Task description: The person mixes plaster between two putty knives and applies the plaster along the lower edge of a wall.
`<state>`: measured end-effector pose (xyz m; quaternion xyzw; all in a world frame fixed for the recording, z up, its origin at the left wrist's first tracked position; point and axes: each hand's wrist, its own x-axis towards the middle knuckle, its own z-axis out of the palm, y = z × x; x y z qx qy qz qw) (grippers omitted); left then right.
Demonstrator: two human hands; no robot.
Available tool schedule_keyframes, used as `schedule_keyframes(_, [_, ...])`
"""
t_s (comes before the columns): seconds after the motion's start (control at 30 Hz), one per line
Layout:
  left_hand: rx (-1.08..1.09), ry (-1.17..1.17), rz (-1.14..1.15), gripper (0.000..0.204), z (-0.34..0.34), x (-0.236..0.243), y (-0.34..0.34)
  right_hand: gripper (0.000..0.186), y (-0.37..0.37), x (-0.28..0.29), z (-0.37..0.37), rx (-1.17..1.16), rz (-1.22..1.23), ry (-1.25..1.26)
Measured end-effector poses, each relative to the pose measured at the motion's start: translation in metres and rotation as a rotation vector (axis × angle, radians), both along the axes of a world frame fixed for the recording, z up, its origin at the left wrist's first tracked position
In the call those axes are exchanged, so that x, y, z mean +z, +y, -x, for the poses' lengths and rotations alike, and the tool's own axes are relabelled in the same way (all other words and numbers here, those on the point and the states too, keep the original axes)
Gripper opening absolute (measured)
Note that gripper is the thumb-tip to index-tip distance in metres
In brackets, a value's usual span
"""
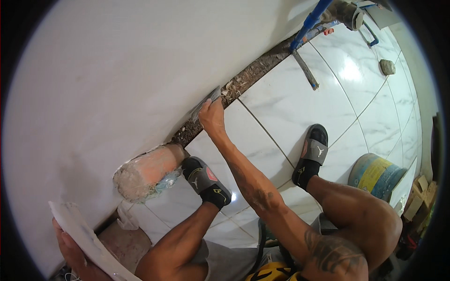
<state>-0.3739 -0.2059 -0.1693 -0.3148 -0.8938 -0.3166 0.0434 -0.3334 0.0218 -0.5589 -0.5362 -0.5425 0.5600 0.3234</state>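
My right hand [212, 116] is closed round a flat grey metal scraper [214, 95]. Its blade lies against the foot of the white wall [117, 70], just above a strip of rough bare dirt [253, 72] between wall and tiles. The grip is covered by my fingers. At the lower left, my left hand [70, 246] holds up a white board [89, 236] by its edge, with a smeared, uneven surface. Part of this hand is hidden behind the board.
A cement-crusted orange pipe [157, 168] juts from the wall beside my left foot. Blue pipes [311, 23] and a grey fitting [349, 16] stand at the far right. On the tiled floor [281, 100] are a narrow stick [305, 70], a lump [387, 67] and a blue-and-yellow bucket [375, 175].
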Motion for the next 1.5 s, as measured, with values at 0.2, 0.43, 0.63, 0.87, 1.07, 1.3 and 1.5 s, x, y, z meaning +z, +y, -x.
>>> schedule_keyframes(0.2, [-0.047,0.123,0.034,0.041,-0.014,-0.009,0.026,0.026,0.035,-0.025,-0.004,0.019,0.028,-0.126])
schedule_keyframes(0.43, [0.161,-0.212,-0.127,0.045,-0.018,0.002,0.029,0.029,0.053,-0.031,-0.024,-0.018,0.067,-0.033])
schedule_keyframes(0.63, [0.051,0.012,0.021,0.046,-0.018,-0.003,0.031,0.030,0.053,0.009,-0.011,0.010,0.007,-0.067])
schedule_keyframes(0.87, [0.025,-0.155,-0.084,0.048,-0.006,0.000,0.021,0.027,0.111,-0.021,-0.031,0.000,-0.002,-0.170])
schedule_keyframes(1.07, [0.267,-0.514,-0.330,0.048,-0.027,0.004,0.058,0.039,0.149,-0.085,-0.052,-0.192,-0.240,-0.259])
schedule_keyframes(1.3, [0.247,-0.087,-0.258,0.046,-0.027,-0.006,0.059,0.030,0.133,-0.015,-0.053,-0.031,0.000,-0.188])
schedule_keyframes(1.5, [0.114,-0.294,-0.314,0.046,-0.028,-0.003,0.074,0.028,0.084,-0.013,-0.042,-0.003,-0.108,0.066])
